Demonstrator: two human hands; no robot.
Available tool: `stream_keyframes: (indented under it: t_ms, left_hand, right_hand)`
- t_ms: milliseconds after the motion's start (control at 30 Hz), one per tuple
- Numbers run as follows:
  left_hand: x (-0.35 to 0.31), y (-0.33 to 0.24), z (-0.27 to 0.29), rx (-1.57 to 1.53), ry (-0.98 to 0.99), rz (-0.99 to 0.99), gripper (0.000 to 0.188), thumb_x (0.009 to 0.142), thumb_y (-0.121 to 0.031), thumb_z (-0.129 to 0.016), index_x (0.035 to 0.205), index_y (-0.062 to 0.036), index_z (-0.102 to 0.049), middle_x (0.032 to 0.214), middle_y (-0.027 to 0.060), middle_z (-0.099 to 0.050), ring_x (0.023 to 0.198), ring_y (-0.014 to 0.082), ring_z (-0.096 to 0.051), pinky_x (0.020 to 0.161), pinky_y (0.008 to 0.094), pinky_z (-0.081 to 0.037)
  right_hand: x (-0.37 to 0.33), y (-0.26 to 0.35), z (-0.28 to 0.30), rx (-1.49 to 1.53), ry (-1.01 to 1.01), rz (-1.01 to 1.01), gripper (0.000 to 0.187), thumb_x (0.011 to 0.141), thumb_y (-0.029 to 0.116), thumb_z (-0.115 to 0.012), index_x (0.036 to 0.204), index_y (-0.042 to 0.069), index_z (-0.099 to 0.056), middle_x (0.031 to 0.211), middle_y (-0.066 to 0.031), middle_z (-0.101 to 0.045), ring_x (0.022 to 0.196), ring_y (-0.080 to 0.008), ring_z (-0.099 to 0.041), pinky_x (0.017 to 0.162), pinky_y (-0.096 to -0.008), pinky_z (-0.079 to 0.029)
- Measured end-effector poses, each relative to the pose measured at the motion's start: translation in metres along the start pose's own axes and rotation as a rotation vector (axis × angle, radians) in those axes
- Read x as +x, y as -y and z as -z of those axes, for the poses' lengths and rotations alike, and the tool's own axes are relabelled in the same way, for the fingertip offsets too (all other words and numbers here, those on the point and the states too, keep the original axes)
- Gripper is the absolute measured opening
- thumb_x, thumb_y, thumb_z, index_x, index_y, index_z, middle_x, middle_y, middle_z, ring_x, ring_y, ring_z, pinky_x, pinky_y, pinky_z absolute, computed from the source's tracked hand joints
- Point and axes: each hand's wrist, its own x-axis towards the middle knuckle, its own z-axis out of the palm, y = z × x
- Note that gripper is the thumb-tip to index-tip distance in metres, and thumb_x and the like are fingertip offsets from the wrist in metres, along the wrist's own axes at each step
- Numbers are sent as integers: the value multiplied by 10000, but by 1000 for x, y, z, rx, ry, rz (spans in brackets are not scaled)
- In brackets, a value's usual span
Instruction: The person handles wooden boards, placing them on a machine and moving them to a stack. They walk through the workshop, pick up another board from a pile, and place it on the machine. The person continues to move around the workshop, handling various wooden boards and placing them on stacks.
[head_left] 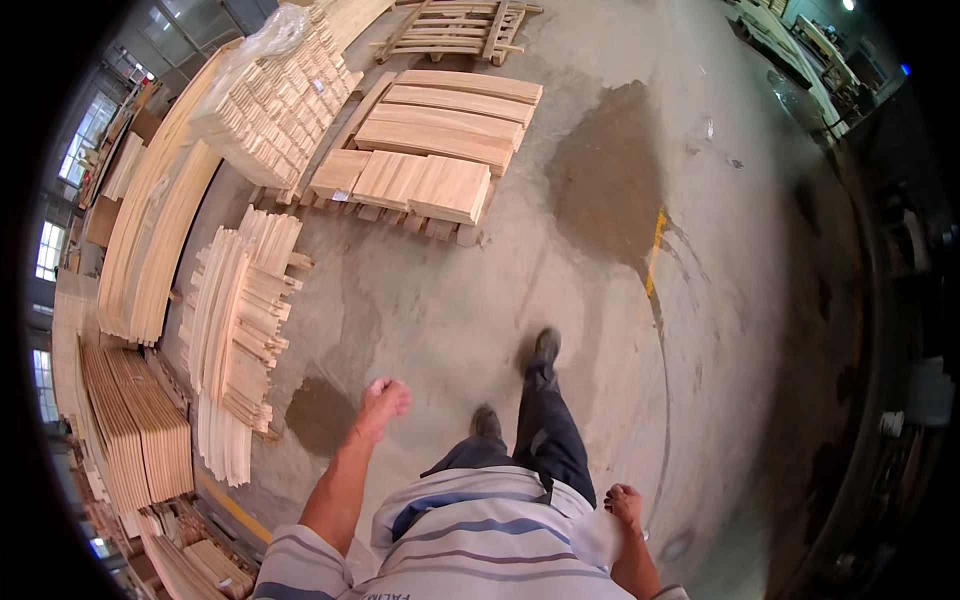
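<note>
1. Hanging above the concrete floor [480,290], the left hand [383,405] is held out ahead of the body with its fingers loosely curled; whether anything sits inside the curl, I cannot tell.
2. The right hand [625,508] is at the person's right side, near the hip, its fingers bent inward; its palm is hidden, so I cannot tell whether it grips anything.
3. Nearest the left hand is the stack of pale wood strips [215,310], well apart from it to the left, with uneven ends jutting toward the right. A dark stain [322,415] marks the floor between them.
4. Farther ahead stands a loaded pallet [440,229]. Long boards [450,128] cover its far part; shorter boards [425,185] lie along its near edge, with a small pale label [340,195] by the near left corner.
5. Left of that pallet rises a tall bundle of strips [270,115] with clear plastic [268,35] over its top.
6. Brown panels [140,425] stand packed together at the far left.
7. A yellow line [656,252] crosses the floor to the right, beside a larger wet-looking patch [605,160].
</note>
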Motion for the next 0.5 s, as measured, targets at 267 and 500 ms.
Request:
stream_keyframes:
  t_ms: [267, 500]
  left_hand:
    - [89, -85, -48, 96, -7, 220, 296, 821, -253, -568, 993, -22, -503, 853, 67, -584, 747, 150, -576, 645, 267, -480]
    - [175, -179, -102, 97, -30, 255, 326, 800, -264, -589, 1000, -16, -523, 865, 67, -585, 756, 144, -576, 653, 264, -481]
  right_hand:
    - [174, 253, -89, -34, 120, 296, 212, 819, 220, -512, 750, 24, -548, 629, -17, -523, 536, -90, -498, 477, -222, -418]
    - [221, 511, -158, 50, 124, 393, 197, 823, 177, -508, 875, -8, -551, 718, -30, -535, 583, -79, -490, 540, -203, -412]
